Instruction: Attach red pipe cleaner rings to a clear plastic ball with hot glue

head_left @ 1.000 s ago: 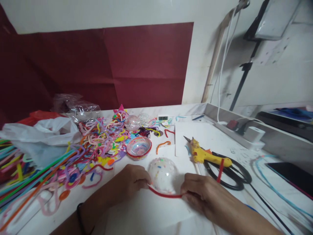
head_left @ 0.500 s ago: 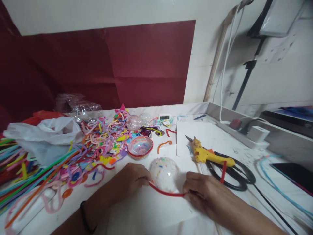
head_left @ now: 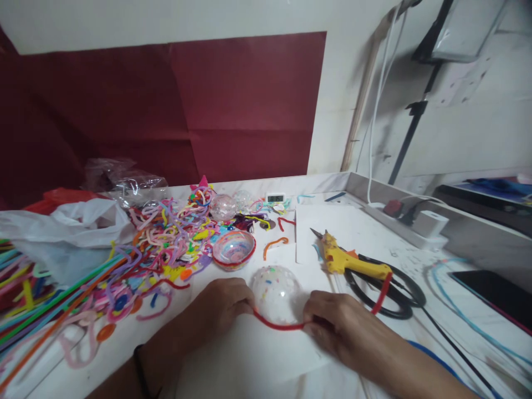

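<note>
A clear dome [head_left: 276, 293] with coloured specks sits rounded side up on white paper. Along its near rim curves a red pipe cleaner [head_left: 278, 326]. My left hand [head_left: 228, 302] pinches the pipe cleaner at the dome's left side. On the right, my right hand [head_left: 332, 318] grips the same pipe cleaner, and its free end sticks out behind that hand. Just beyond the dome stands a multicoloured bowl [head_left: 234, 250] with a red rim. The fingertips of both hands are partly hidden.
A yellow glue gun [head_left: 349, 261] with a coiled black cord lies to the right. Craft scraps and pipe cleaners [head_left: 166, 244] heap up on the left beside a white plastic bag [head_left: 70, 227]. A phone [head_left: 494, 296] and power strip [head_left: 409, 227] are at the right.
The view has shifted slightly, moving the scene a little left. My right hand has come a little closer to the dome, shortening the stretch of pipe cleaner between my hands.
</note>
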The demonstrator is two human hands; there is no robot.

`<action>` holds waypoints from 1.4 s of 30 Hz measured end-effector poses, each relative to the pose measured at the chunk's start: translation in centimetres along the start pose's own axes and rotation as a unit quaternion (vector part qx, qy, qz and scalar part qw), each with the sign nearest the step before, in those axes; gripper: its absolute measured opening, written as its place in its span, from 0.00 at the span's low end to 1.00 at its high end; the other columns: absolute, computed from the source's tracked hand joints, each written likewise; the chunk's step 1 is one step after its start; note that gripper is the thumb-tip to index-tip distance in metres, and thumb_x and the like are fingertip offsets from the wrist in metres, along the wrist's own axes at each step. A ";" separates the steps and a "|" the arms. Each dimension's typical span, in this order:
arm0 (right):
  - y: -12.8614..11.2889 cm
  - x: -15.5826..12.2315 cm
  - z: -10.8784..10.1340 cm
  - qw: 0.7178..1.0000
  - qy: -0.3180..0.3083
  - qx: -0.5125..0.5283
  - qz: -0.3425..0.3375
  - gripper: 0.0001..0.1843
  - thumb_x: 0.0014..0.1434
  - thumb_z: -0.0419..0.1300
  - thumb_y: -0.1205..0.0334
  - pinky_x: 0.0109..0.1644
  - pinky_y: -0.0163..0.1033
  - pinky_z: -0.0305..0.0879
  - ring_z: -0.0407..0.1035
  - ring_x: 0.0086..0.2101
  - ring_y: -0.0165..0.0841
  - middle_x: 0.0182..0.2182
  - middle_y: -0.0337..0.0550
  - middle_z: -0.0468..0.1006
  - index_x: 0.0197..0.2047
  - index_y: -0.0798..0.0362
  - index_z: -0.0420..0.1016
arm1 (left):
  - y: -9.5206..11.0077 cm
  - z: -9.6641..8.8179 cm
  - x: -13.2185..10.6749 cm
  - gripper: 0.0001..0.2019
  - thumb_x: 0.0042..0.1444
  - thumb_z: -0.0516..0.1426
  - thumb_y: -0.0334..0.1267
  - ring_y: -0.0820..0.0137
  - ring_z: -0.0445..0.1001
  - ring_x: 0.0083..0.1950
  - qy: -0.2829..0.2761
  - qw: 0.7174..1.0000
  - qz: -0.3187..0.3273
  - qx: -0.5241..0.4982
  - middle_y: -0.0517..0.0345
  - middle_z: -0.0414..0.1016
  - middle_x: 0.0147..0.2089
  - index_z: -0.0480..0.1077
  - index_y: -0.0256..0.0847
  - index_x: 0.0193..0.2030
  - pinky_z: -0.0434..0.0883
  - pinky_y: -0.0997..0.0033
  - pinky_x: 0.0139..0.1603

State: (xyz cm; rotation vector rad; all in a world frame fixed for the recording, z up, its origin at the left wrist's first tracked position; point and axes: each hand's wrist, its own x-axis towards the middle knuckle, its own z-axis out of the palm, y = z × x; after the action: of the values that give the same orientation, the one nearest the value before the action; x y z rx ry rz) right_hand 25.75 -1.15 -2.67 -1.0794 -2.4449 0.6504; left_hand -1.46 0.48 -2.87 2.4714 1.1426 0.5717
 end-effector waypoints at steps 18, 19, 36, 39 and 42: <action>0.6 0.8 0.1 0.994 0.008 -0.027 0.107 0.31 0.56 0.55 0.65 0.35 0.40 0.63 0.72 0.32 0.38 0.32 0.43 0.77 0.63 0.52 0.56 | 0.6 0.3 -0.2 0.05 0.58 0.55 0.32 0.71 0.74 0.32 0.021 0.999 -0.041 -0.018 0.60 0.78 0.31 0.73 0.42 0.33 0.64 0.75 0.34; 0.7 0.9 0.2 0.994 0.008 -0.036 0.106 0.32 0.56 0.55 0.64 0.35 0.41 0.63 0.72 0.32 0.38 0.33 0.44 0.78 0.64 0.53 0.56 | 0.5 0.4 -0.2 0.06 0.58 0.55 0.32 0.70 0.74 0.33 0.023 0.999 -0.039 -0.014 0.60 0.78 0.32 0.73 0.42 0.34 0.65 0.75 0.35; 0.8 1.2 0.3 0.995 0.016 -0.034 0.096 0.31 0.55 0.57 0.65 0.34 0.39 0.61 0.72 0.30 0.38 0.30 0.42 0.78 0.63 0.52 0.60 | -0.1 1.2 -0.3 0.19 0.56 0.58 0.34 0.72 0.69 0.29 0.024 0.995 -0.091 -0.041 0.64 0.77 0.34 0.66 0.45 0.55 0.63 0.73 0.32; 0.9 1.3 0.3 0.994 0.013 -0.033 0.103 0.31 0.55 0.57 0.64 0.34 0.39 0.61 0.71 0.30 0.38 0.30 0.42 0.78 0.63 0.51 0.60 | -0.2 1.3 -0.2 0.19 0.55 0.59 0.33 0.73 0.68 0.28 0.026 0.993 -0.096 -0.057 0.65 0.76 0.33 0.67 0.45 0.54 0.62 0.73 0.31; 0.7 1.3 0.1 0.994 0.012 -0.034 0.108 0.31 0.55 0.57 0.63 0.33 0.39 0.61 0.71 0.30 0.38 0.30 0.42 0.78 0.63 0.51 0.60 | -0.4 1.5 -0.2 0.20 0.55 0.59 0.33 0.73 0.67 0.28 0.033 0.994 -0.084 -0.067 0.66 0.75 0.32 0.66 0.46 0.55 0.62 0.73 0.32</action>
State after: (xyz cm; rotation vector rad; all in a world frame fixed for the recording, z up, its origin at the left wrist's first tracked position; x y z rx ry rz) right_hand 25.29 0.18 -2.97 -1.3842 -2.3655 0.6184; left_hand -1.10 0.40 -4.38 2.2334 1.2794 0.6603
